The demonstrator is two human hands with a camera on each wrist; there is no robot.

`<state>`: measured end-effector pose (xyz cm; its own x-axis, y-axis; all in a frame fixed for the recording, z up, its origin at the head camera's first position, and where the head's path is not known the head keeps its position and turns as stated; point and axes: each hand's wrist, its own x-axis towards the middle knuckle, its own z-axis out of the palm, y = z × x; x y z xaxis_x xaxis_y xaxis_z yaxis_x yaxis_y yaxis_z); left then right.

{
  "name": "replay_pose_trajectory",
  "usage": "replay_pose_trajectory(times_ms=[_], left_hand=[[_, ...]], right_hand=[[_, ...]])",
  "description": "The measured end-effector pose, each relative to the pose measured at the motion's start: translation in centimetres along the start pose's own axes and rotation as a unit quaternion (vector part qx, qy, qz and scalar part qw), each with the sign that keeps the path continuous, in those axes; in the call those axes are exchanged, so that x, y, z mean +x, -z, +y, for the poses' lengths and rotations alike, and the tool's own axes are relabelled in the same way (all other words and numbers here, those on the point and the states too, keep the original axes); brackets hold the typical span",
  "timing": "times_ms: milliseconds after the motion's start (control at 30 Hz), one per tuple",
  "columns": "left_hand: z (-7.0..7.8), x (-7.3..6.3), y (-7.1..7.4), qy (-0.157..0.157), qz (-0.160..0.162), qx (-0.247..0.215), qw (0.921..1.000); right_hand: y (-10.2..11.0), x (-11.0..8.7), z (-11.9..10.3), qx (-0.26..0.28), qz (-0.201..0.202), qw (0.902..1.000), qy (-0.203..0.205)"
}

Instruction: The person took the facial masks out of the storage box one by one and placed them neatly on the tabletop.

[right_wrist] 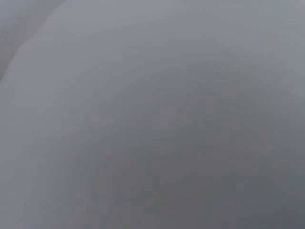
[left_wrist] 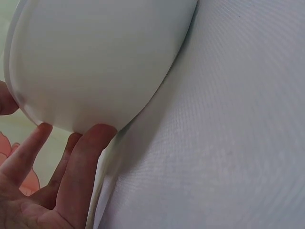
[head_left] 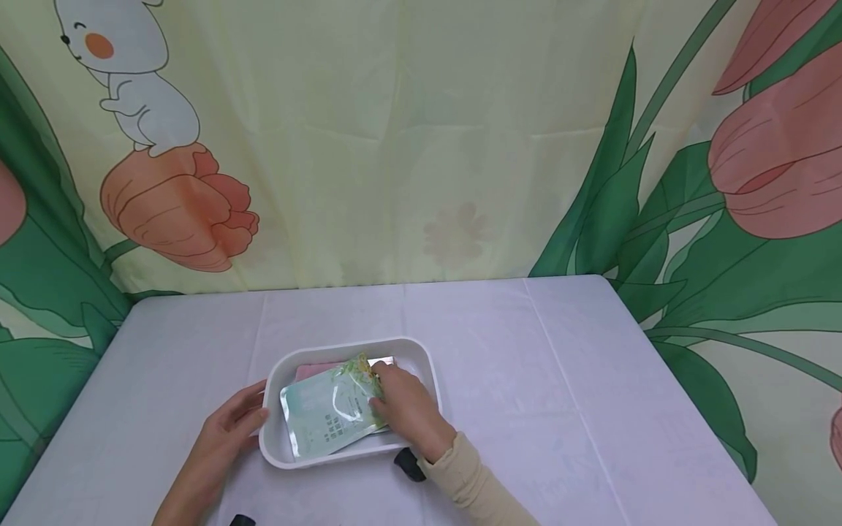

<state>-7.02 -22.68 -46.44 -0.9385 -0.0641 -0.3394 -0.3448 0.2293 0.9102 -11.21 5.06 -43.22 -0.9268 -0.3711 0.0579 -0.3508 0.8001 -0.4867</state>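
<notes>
Pale green foil packet point(head_left: 322, 416) lies slanted in the white tray point(head_left: 267, 444), partly over a pink item point(head_left: 316, 370). Right grip point(head_left: 411, 405) appears to pinch its right edge; left grip point(head_left: 230, 420) is spread wide, fingertips against the tray's left end. Judgement: best to brace the tray lightly on the bench point(head_left: 526, 409) and handle the foil without creasing.
</notes>
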Motion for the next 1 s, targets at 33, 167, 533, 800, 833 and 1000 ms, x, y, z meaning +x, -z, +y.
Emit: replay_pose_trajectory(times_ms=[33,167,533,800,833,1000], left_hand=[[0.0,0.0,0.0,0.000,0.000,0.000,1.0000],[0.0,-0.1,0.0,-0.001,-0.003,-0.003,1.0000],[0.3,0.1,0.2,0.056,-0.008,0.019,0.9982],[0.4,0.0,0.1,0.027,-0.003,0.006,0.9996],[0.4,0.0,0.0,0.025,0.000,0.004,0.9997],[0.4,-0.1,-0.2,0.008,0.008,0.000,0.9999]], right_hand=[[0.0,0.0,0.0,0.004,0.000,1.0000,0.003],[0.0,0.0,0.2,0.026,0.009,0.9995,0.018],[0.4,0.2,0.5,0.189,-0.057,0.9803,0.005],[1.0,0.3,0.6,0.232,-0.066,0.9704,0.009],[1.1,0.3,0.7,0.232,-0.065,0.9704,0.011],[1.4,0.3,0.9,0.235,-0.061,0.9698,0.026]])
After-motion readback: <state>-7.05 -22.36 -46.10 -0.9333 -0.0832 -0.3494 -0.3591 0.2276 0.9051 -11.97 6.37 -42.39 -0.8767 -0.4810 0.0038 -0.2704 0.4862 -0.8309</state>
